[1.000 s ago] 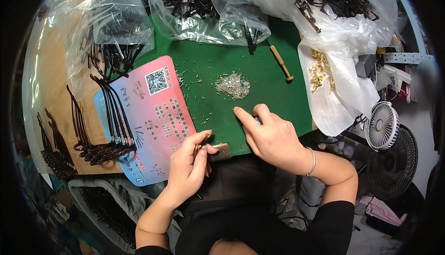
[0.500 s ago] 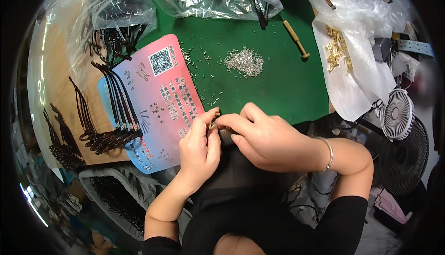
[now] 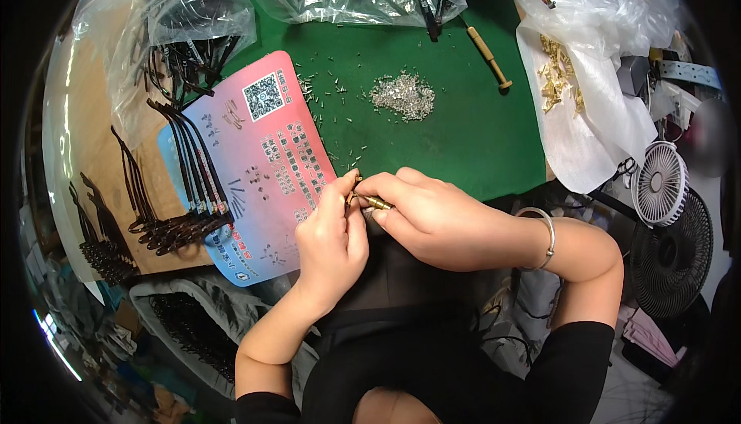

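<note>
My two hands meet at the near edge of the green mat (image 3: 463, 160). Between the thumb and fingertips of my left hand (image 3: 332, 239) is a small golden-brown piece (image 3: 353, 195), its kind mostly hidden by the fingers. My right hand (image 3: 428, 219) is closed round a short brass screwdriver (image 3: 377, 203), whose knurled handle shows between thumb and fingers. The screwdriver's tip points at the piece in my left hand. A pile of tiny silver screws (image 3: 403, 96) lies on the mat beyond my hands, with loose ones scattered to its left.
A pink-and-blue printed sheet (image 3: 270, 142) lies left, bearing small metal parts. Dark eyeglass temples (image 3: 189, 158) lie in rows. Plastic bags (image 3: 347, 3) line the back. Another brass screwdriver (image 3: 489, 59) and gold hinge-like parts (image 3: 557, 73) are right, near a white fan (image 3: 661, 185).
My right hand has rolled and its fingers have shifted, so the brass screwdriver's handle now shows. My left hand stays pinched on the small piece. The whole view has shifted slightly.
</note>
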`<state>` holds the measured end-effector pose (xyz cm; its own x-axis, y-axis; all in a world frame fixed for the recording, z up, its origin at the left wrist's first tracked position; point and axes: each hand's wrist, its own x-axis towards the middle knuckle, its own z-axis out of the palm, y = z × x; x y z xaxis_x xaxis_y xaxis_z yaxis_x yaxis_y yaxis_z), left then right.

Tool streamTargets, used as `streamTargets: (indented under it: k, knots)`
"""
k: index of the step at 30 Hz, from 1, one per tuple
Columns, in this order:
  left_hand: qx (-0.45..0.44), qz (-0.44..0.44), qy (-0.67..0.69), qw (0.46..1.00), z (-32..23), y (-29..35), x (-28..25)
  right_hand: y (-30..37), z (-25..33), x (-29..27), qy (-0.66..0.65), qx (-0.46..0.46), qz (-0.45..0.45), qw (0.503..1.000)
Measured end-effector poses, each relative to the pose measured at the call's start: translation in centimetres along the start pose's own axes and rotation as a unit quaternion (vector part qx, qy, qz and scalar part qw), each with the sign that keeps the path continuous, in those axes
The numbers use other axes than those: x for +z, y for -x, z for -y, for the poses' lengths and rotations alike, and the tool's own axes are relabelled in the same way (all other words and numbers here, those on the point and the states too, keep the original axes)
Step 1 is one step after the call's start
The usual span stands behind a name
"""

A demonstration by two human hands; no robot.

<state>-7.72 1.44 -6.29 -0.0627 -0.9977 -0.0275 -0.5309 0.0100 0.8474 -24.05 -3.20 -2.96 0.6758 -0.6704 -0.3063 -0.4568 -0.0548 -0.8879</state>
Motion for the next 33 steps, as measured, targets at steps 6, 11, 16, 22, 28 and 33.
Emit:
streamTargets:
  k: [6,11,16,22,28,33]
  knots:
    - [-0.013,0.017,0.002,1.0,-0.3,-0.3,-0.2,-0.2,0.3,-0.4,0.018,0.023,0.013,0.999]
    - [-0.009,0.02,0.012,1.0,-0.5,-0.3,-0.4,0.7,0.5,0.6,0.183,-0.015,-0.03,0.982]
    - [-0.046,-0.03,0.095,0.994,-0.2,-0.2,0.2,1.5,0.5,-0.3,0.207,-0.035,-0.099,0.973]
    - [0.219,0.009,0.005,0.976,2.4,-1.4,-1.7,1.6,-0.8,-1.4,0.188,0.008,-0.121,0.975]
    - [-0.1,0.099,0.439,0.887,1.8,-0.7,-4.0,1.3,-0.5,-5.3,0.118,0.047,-0.115,0.985]
    - [-0.128,0.203,0.648,0.723,1.8,0.4,-6.9,1.4,-0.8,-14.0,0.322,0.105,-0.457,0.823]
